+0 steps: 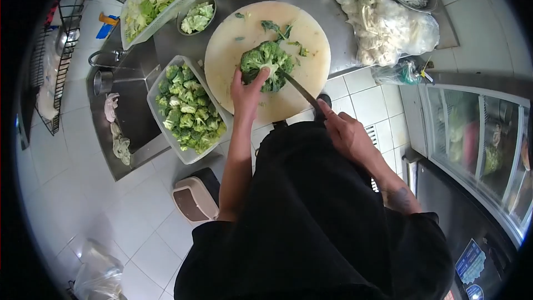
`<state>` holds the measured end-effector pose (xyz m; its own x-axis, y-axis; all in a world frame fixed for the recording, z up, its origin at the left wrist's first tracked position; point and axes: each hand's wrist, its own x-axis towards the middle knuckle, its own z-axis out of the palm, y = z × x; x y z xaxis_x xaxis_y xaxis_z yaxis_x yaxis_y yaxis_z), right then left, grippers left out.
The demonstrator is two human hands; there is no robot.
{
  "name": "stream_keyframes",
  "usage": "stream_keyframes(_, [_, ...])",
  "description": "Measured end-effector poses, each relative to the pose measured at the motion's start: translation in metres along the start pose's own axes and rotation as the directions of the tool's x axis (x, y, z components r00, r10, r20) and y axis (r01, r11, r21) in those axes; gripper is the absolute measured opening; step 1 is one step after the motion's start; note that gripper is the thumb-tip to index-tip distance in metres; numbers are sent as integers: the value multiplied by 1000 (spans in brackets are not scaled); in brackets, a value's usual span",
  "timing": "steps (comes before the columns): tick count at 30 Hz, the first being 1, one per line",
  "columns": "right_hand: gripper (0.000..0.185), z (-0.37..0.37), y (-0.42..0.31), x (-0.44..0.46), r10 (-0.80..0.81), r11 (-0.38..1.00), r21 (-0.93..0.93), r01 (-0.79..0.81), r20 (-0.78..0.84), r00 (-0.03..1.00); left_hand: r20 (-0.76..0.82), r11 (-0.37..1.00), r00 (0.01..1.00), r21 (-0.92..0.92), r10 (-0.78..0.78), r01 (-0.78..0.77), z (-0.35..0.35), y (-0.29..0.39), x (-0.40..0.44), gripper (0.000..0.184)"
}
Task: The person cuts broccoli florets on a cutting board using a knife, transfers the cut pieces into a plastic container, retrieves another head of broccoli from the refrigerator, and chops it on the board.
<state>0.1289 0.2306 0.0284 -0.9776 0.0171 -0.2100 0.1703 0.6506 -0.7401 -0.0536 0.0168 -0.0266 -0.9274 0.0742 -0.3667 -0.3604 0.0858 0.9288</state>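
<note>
From afar I'm seeing the left hand [247, 95] grasping the broccoli [259, 54] well inside the cutting board's [311, 30] edge. The right hand [351, 136] is gripping the knife [301, 89], its tip meeting the broccoli. A tub [190, 157] is sitting by the cutting board's left edge.

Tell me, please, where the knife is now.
In the head view, the knife is in the right hand, its blade at the broccoli head, over the round cutting board.

Sink [136, 112], chopping board [312, 34] and glass-fronted fridge [481, 130] mark a kitchen.
</note>
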Motion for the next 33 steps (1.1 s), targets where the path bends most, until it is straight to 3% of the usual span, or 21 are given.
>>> stream_keyframes(3, [57,-13,-1,5,18,993,114,-19,8,1000,2,994,999,-101,47,-47,3,7,11,52])
stream_keyframes(7, [52,-32,0,10,95,968,230,-101,36,995,33,1000,999,-3,20,-20,-9,30,25,53])
stream_keyframes(10, [52,-28,10,18,207,962,187,-198,-26,978,82,998,995,27,49,-51,-19,28,37,56])
stream_keyframes(11, [53,-13,30,19,116,974,212,-81,-160,980,119,997,990,32,70,-74,-22,25,40,58])
stream_keyframes(15, [50,-31,-1,22,87,992,96,-76,-112,990,153,996,984,-13,90,-89,-21,28,42,59])
stream_keyframes(18, [55,-27,-20,25,-24,999,27,30,-186,982,180,996,982,66,50,-63,-20,34,44,64])
stream_keyframes(21, [59,-5,-16,32,-148,977,93,193,-359,921,169,997,985,65,40,-52,-18,40,43,66])
stream_keyframes(22, [59,8,-3,36,-149,977,93,194,-360,921,163,995,986,78,45,-58,-17,43,41,64])
stream_keyframes(24, [59,22,11,41,-40,996,-79,38,-29,999,166,994,985,92,49,-65,-15,46,38,63])
stream_keyframes(30, [59,-4,2,37,-16,994,105,20,-41,999,131,986,991,159,35,-56,-26,42,41,65])
stream_keyframes(33, [55,-12,8,40,33,993,115,-13,-168,985,130,974,991,227,-10,-20,-36,26,41,68])
